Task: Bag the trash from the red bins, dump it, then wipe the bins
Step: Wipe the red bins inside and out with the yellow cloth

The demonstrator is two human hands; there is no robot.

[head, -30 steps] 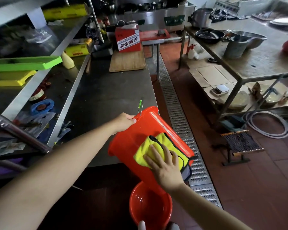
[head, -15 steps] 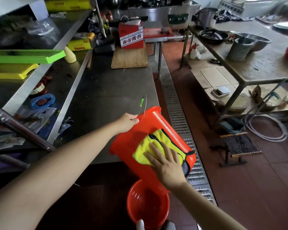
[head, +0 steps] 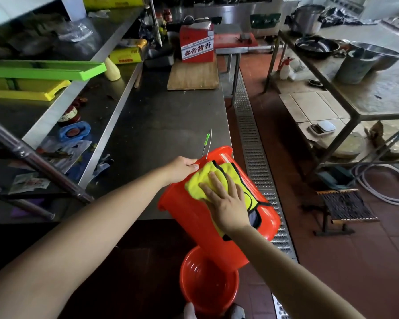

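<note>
lower red bin part hidden behind tilted bin, yellow cloth partly under right hand

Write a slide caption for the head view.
Left hand grips tilted red bin; right hand presses yellow cloth against it.

Steel counter bears cutting board, green-handled tool

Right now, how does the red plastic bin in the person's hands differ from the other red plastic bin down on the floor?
The held red plastic bin is tipped on its side; the floor red plastic bin stands upright with its mouth up. The held one is gripped by the left hand while the right hand presses a yellow cloth on its outside; the floor one is untouched. Both are the same bright red plastic.
</note>
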